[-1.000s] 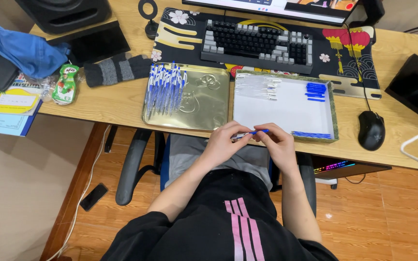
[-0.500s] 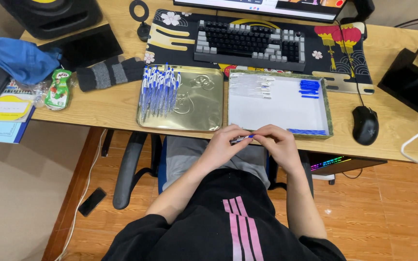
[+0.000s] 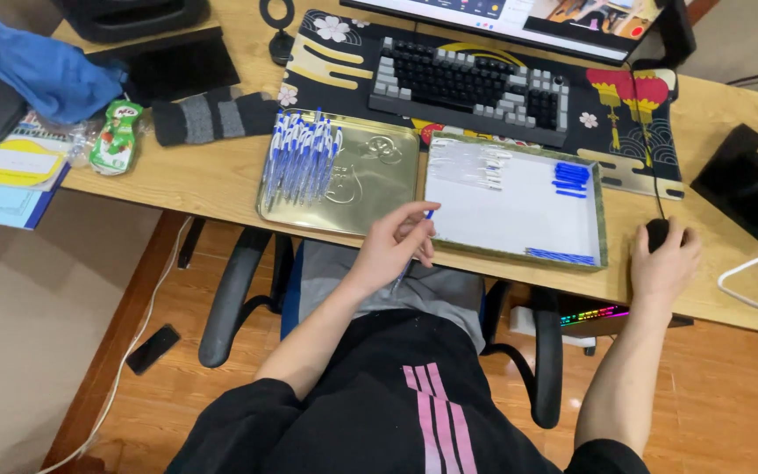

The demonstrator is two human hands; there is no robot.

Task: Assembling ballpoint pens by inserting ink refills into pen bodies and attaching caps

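My left hand (image 3: 394, 246) pinches one blue and white pen (image 3: 424, 230) between thumb and fingers, at the near edge of the worktop (image 3: 195, 180). The pen looks whole, but my fingers hide most of it, so I cannot tell for sure. My right hand (image 3: 665, 263) is far off to the side and lies curled over the black mouse (image 3: 657, 233), so it is not helping with the pen right now

Just past my left hand sits the gold tray (image 3: 370, 175). A pile of finished pens (image 3: 302, 156) lies in its far left part, away from my fingers. That pile is big, so I think a lot of the work is done

Between my two hands is the white tray (image 3: 519, 206). In its far corner, closer to my right hand, I see a small bunch of blue caps (image 3: 570, 175). A row of blue bits (image 3: 561, 256) lies along its near edge, and some clear parts (image 3: 475, 165) lie at the far left of it. So I think there are only a few more pens left to make. The one in my left hand is not in the gold tray yet
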